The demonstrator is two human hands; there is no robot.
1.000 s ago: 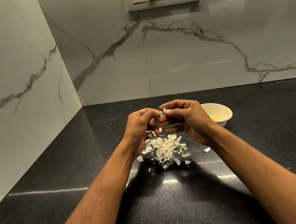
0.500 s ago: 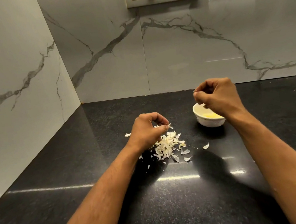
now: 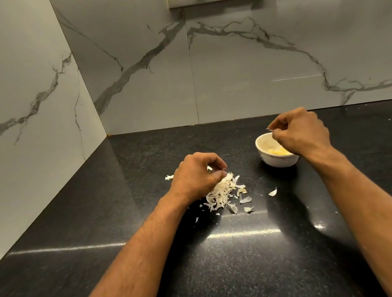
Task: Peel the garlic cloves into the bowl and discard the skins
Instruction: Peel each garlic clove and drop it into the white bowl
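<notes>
Two hands work a black counter (image 3: 131, 269): left hand (image 3: 195, 177), fingers curled, over garlic skins (image 3: 221, 193); right hand (image 3: 298, 132) above the bowl (image 3: 270, 159) (apparently pinching a skin scrap).

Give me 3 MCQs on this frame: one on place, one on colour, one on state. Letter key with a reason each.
1. Where is the pile of garlic skins relative to the bowl?
A. Inside it
B. On the countertop, to its left and nearer the camera
C. Behind it against the wall

2. What colour is the bowl?
A. White
B. Red
C. Black

3. What is the right hand doing?
A. Lying flat on the countertop
B. Gripping the bowl's rim
C. Held over the bowl, fingers curled

Key:
1 B: the skins lie loose on the black countertop, left of the bowl and apart from it.
2 A: the wall and rim are white, with yellowish peeled garlic inside.
3 C: the hand is above the bowl's right side with fingers curled in and a thin sliver at the fingertips.
</notes>
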